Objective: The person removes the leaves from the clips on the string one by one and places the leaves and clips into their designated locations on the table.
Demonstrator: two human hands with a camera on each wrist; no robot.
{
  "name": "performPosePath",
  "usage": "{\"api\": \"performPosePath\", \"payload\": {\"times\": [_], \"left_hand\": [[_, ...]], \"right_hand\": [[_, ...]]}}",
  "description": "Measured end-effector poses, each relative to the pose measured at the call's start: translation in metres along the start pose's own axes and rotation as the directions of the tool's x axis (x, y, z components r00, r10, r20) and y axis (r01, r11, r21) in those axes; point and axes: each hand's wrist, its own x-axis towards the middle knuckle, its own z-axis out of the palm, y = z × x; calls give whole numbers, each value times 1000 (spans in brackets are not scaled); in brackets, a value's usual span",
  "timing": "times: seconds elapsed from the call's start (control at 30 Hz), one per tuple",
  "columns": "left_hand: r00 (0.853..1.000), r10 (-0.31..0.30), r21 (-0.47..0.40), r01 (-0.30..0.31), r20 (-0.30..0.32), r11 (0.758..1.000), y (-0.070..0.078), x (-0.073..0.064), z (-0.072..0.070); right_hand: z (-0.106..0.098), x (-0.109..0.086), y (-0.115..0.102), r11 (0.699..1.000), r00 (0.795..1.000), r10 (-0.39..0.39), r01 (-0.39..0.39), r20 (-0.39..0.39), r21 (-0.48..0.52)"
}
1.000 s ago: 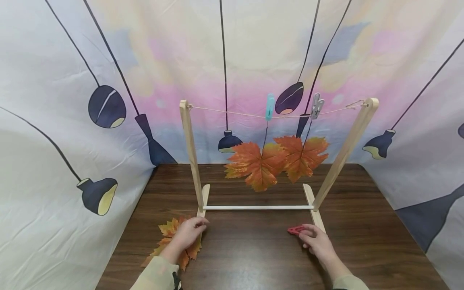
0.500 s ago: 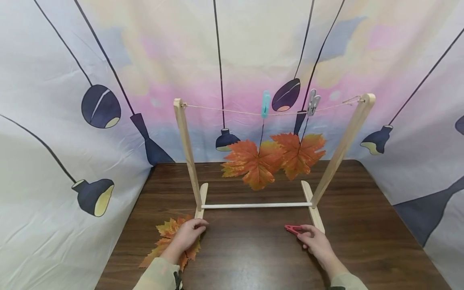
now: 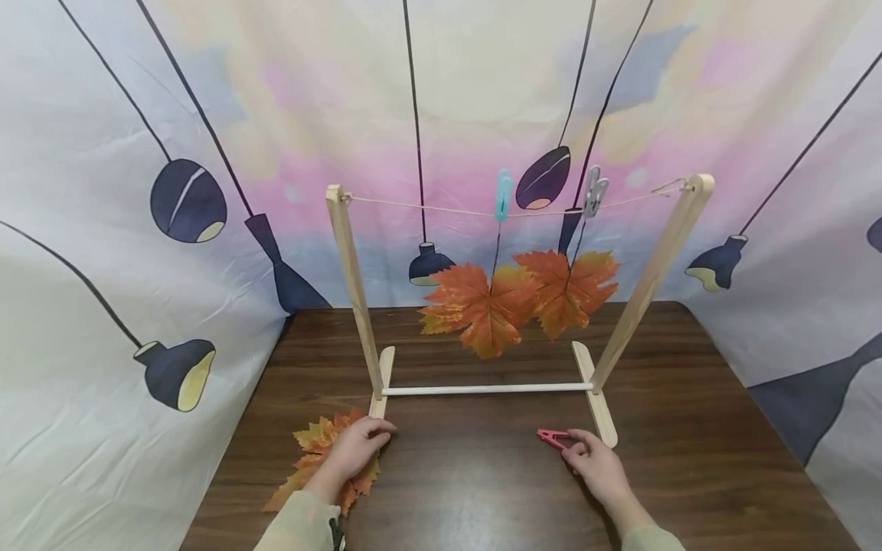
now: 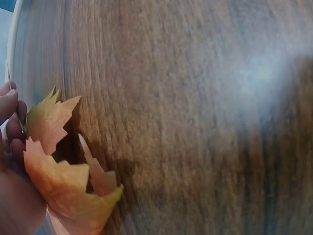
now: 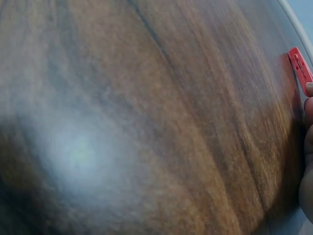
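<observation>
In the head view my left hand (image 3: 354, 450) is at the front left, over an orange and yellow maple leaf (image 3: 317, 438). The left wrist view shows thumb and fingers pinching the thin stem (image 4: 20, 122) of this leaf, whose lobes curl up beside the palm. My right hand (image 3: 598, 464), near the rack's right foot, pinches a red clothespin (image 3: 551, 437) by one end, the other end pointing left. At the right edge of the right wrist view, the clothespin (image 5: 301, 68) shows beside the fingertips.
A wooden rack (image 3: 353, 291) stands mid-table with a string (image 3: 427, 207) across its top. A light blue clothespin (image 3: 503, 195) and a grey clothespin (image 3: 594, 193) hold two maple leaves (image 3: 482, 310) hanging by their stems. A white rod (image 3: 482, 389) joins its feet. Printed cloth (image 3: 344, 76) surrounds the table.
The right hand has shifted slightly left with the red clothespin, which has turned so a gap between its two arms shows. The left hand stays almost still; the whole head view has shifted a little.
</observation>
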Motion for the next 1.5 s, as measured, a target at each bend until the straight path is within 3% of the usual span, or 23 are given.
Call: {"api": "performPosePath", "payload": {"times": [0.2,0.43,0.73,0.97,1.2,1.5], "left_hand": [[998,53,33,-54,34,998,-1,0,-4],[983,171,47,-175,70,984,-4,-4,-9],[969,214,30,-219,121,975,-3,-4,-14],[962,209,-11,-210,175,978,-6,-8,-16],[977,145,-14,-144,159,989,-6,-10,-16],[981,124,-17,-123,149,992,-1,-10,-17]], "right_hand": [[3,-1,3,1000,1000,-22,22,-16,0],[5,2,7,1000,999,-28,28,-27,-1],[5,1,9,1000,999,-31,31,-34,-3],[6,1,10,999,999,-38,38,-34,-6],[5,2,8,999,999,-45,45,-25,-7],[-3,8,7,999,998,-38,37,47,34]]}}
